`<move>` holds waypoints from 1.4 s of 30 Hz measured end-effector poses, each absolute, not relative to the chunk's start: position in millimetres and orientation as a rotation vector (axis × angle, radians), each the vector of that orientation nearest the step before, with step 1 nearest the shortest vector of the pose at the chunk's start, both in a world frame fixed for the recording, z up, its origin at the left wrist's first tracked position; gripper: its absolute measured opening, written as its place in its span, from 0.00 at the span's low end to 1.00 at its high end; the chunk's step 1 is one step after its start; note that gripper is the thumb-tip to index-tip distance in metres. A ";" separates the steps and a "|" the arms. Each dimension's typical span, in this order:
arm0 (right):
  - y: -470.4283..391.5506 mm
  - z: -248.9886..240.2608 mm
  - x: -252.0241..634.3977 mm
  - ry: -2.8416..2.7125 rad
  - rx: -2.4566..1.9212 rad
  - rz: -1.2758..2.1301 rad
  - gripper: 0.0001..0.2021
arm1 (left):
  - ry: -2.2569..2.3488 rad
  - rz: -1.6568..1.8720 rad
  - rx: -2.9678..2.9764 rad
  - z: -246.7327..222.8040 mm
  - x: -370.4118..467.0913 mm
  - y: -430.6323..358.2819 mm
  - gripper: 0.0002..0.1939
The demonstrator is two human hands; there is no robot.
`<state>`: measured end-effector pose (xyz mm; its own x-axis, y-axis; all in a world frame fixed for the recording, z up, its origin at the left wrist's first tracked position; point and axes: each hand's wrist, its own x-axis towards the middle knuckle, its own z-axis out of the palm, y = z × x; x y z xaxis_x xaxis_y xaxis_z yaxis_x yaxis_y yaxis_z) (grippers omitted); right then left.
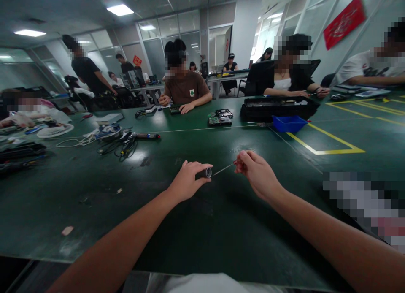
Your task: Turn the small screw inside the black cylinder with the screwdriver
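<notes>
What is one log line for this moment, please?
left hand: holds small spool | right hand: pinches thin wire | green table below

L hand (185, 182) grips spool (207, 172) | R hand (257, 172) pinches wire (223, 169)

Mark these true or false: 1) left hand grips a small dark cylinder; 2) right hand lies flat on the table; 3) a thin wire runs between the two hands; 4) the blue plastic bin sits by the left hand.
1) The left hand grips a small dark cylinder with a silvery end: true.
2) The right hand lies flat on the green table: false; it is raised, its fingertips pinching a thin wire.
3) A thin pale wire runs between the two hands: true.
4) The blue plastic bin sits by the left hand: false; it stands farther back, to the right, beside a black case.
</notes>
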<state>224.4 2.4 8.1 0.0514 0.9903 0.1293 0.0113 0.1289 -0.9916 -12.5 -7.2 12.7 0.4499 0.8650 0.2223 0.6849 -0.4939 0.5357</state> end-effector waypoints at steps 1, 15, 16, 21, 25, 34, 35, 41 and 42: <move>1.4 7.7 224.0 -1.262 -1.138 1.041 0.15 | 1.315 0.672 2.332 13.0 -12.3 -7.3 0.21; -16.1 23.6 219.1 -1.529 -1.133 0.774 0.13 | 1.351 0.684 2.372 15.0 -10.2 -9.1 0.20; -16.7 24.2 218.8 -1.531 -1.123 0.764 0.12 | 1.358 0.686 2.385 15.0 -10.2 -9.1 0.20; -19.4 24.0 217.6 -1.591 -1.116 0.729 0.12 | 1.366 0.671 2.471 14.5 -9.3 -9.6 0.20; -21.0 22.0 217.2 -1.614 -1.188 0.675 0.13 | 1.399 0.621 2.551 10.4 -10.2 -8.6 0.20; -24.3 26.1 215.3 -1.670 -1.187 0.707 0.13 | 1.404 0.549 2.433 11.7 -9.8 -7.0 0.22; -24.8 25.7 215.1 -1.682 -1.173 0.703 0.13 | 1.400 0.556 2.416 12.3 -9.1 -7.6 0.22; -27.5 24.9 214.4 -1.749 -1.163 0.630 0.11 | 1.370 0.597 2.376 12.4 -7.7 -9.8 0.22; -27.9 25.5 214.3 -1.763 -1.164 0.614 0.11 | 1.367 0.603 2.376 12.2 -7.8 -9.8 0.22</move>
<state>214.3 -27.9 25.5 -0.1442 0.8990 0.4135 0.4479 0.4319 -0.7828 -7.8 -9.8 12.2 0.4490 0.8723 0.1937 0.7308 -0.4832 0.4821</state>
